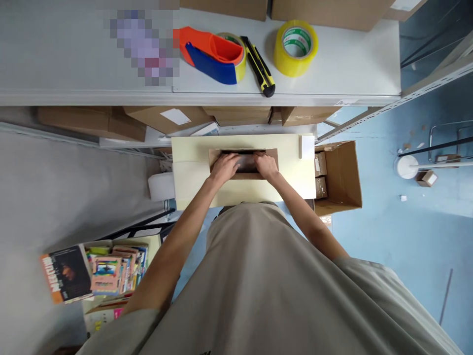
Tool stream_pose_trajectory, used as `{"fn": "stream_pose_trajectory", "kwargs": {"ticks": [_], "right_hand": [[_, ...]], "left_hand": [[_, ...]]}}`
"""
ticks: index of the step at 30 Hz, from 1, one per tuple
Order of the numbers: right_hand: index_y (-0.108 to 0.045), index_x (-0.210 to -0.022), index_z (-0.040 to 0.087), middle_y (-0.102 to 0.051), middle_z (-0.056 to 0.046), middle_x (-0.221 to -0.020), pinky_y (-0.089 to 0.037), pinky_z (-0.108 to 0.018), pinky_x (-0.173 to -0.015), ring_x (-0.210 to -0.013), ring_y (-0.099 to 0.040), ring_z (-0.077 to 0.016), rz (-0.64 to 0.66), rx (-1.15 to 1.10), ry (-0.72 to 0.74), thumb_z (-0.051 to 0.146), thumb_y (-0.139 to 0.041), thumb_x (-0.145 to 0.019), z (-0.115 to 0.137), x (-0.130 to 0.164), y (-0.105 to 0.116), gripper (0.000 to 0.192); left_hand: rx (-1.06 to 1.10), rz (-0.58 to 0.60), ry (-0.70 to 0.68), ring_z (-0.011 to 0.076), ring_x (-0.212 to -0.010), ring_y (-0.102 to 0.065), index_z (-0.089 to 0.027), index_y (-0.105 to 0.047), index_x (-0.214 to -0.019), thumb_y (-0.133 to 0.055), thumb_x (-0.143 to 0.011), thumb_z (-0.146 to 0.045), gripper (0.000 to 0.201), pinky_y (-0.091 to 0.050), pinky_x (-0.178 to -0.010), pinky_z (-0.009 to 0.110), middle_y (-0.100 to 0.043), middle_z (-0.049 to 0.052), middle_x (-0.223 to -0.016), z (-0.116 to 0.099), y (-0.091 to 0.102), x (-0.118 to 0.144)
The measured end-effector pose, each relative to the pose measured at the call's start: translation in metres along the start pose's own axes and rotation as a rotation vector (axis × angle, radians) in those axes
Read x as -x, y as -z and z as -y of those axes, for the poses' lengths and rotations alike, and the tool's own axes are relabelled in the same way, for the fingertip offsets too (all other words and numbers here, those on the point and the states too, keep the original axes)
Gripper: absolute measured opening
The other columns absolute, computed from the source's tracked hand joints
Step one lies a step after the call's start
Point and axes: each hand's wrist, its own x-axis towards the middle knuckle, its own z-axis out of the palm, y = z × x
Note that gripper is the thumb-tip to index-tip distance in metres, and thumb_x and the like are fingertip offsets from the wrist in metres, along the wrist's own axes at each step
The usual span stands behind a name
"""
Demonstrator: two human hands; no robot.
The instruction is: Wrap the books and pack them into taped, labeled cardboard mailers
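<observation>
A small open cardboard box (271, 157) lies on the pale yellow tabletop (192, 185), its flaps folded outward. Inside it is a dark grey, smooth-looking item (247, 162) whose kind I cannot make out. My left hand (224, 167) reaches in at the left end, thumb and fingers closed about that end of the item. At the right end, my right hand (266, 165) has its fingers bent down into the opening on the item, fingertips partly hidden. A small white block or stack (306, 147) sits at the tabletop's right edge.
On the grey shelf (332, 69) ahead are an orange-and-blue tape dispenser (210, 52), a yellow-black box cutter (259, 67) and a yellow tape roll (296, 48). To the right stands a large open carton (342, 175); books (114, 268) are stacked at lower left.
</observation>
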Motion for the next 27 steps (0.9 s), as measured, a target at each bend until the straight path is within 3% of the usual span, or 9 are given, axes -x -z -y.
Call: {"fn": "stream_pose_trajectory", "kwargs": {"ticks": [3, 6, 8, 10, 13, 16, 22, 25, 27], "right_hand": [[-0.079, -0.143, 0.018, -0.074, -0.018, -0.16, -0.062, -0.044, -0.116, -0.143, -0.069, -0.0321, -0.144, -0.071, -0.006, 0.013, -0.041, -0.118, -0.013, 0.021, -0.006, 0.046], [-0.08, -0.135, 0.017, -0.077, -0.02, -0.149, -0.06, -0.048, -0.118, -0.138, -0.069, -0.0341, -0.4, -0.182, -0.149, 0.022, -0.048, -0.118, -0.038, 0.04, -0.014, 0.037], [-0.076, -0.14, 0.015, -0.075, -0.023, -0.149, -0.062, -0.05, -0.115, -0.136, -0.069, -0.0358, -0.495, -0.263, -0.275, 0.028, -0.056, -0.116, -0.056, 0.047, -0.02, 0.034], [-0.072, -0.144, 0.014, -0.076, -0.024, -0.145, -0.065, -0.05, -0.109, -0.126, -0.075, -0.0345, -0.499, -0.374, -0.333, 0.033, -0.061, -0.114, -0.068, 0.047, -0.025, 0.037], [-0.073, -0.138, 0.018, -0.08, -0.018, -0.135, -0.068, -0.046, -0.096, -0.103, -0.08, -0.0286, -0.492, -0.513, -0.271, 0.04, -0.059, -0.115, -0.068, 0.044, -0.028, 0.034], [-0.073, -0.136, 0.022, -0.079, -0.015, -0.135, -0.068, -0.042, -0.09, -0.098, -0.08, -0.0261, -0.497, -0.528, -0.173, 0.044, -0.053, -0.118, -0.048, 0.04, -0.028, 0.035], [-0.078, -0.131, 0.022, -0.077, -0.016, -0.148, -0.067, -0.044, -0.098, -0.119, -0.08, -0.0324, -0.31, -0.391, -0.065, 0.036, -0.056, -0.118, -0.008, 0.031, -0.028, 0.029], [-0.076, -0.142, 0.019, -0.075, -0.018, -0.153, -0.066, -0.049, -0.108, -0.133, -0.075, -0.0369, -0.232, -0.337, -0.056, 0.042, -0.067, -0.115, -0.009, 0.026, -0.028, 0.036], [-0.075, -0.146, 0.018, -0.074, -0.019, -0.156, -0.062, -0.052, -0.118, -0.141, -0.071, -0.0388, -0.159, -0.312, 0.025, 0.047, -0.081, -0.107, -0.015, 0.026, -0.026, 0.049]], "left_hand": [[0.084, -0.094, 0.034, 0.0348, -0.143, -0.072, -0.021, -0.082, -0.143, -0.057, -0.11, -0.023, 0.041, -0.053, -0.13, 0.052, -0.078, 0.015, -0.153, 0.017, 0.005, 0.03], [0.134, -0.335, 0.162, 0.0371, -0.149, -0.066, -0.021, -0.079, -0.142, -0.062, -0.108, -0.026, 0.039, -0.047, -0.135, 0.057, -0.076, 0.016, -0.154, 0.035, 0.009, 0.058], [0.171, -0.472, 0.283, 0.0412, -0.155, -0.06, -0.018, -0.071, -0.151, -0.072, -0.102, -0.03, 0.05, -0.044, -0.137, 0.062, -0.069, 0.021, -0.161, 0.044, 0.01, 0.068], [0.221, -0.514, 0.366, 0.0441, -0.154, -0.06, -0.017, -0.064, -0.156, -0.081, -0.097, -0.033, 0.063, -0.045, -0.135, 0.065, -0.069, 0.024, -0.158, 0.047, 0.01, 0.071], [0.267, -0.503, 0.375, 0.0422, -0.143, -0.066, -0.02, -0.065, -0.15, -0.084, -0.096, -0.033, 0.059, -0.049, -0.13, 0.064, -0.077, 0.019, -0.143, 0.038, 0.008, 0.067], [0.255, -0.494, 0.304, 0.0401, -0.141, -0.067, -0.022, -0.068, -0.145, -0.085, -0.098, -0.034, 0.052, -0.052, -0.128, 0.059, -0.076, 0.018, -0.143, 0.018, 0.005, 0.059], [0.201, -0.277, 0.159, 0.0392, -0.143, -0.068, -0.021, -0.071, -0.146, -0.076, -0.107, -0.044, 0.046, -0.052, -0.128, 0.055, -0.075, 0.019, -0.15, -0.008, -0.003, 0.052], [0.137, -0.148, 0.11, 0.0422, -0.146, -0.067, -0.019, -0.072, -0.148, -0.081, -0.104, -0.051, 0.056, -0.052, -0.128, 0.057, -0.074, 0.02, -0.154, -0.005, -0.006, 0.054], [0.12, -0.109, 0.102, 0.0429, -0.147, -0.068, -0.019, -0.07, -0.151, -0.086, -0.102, -0.051, 0.062, -0.053, -0.128, 0.057, -0.075, 0.021, -0.155, 0.001, -0.007, 0.056]]}}
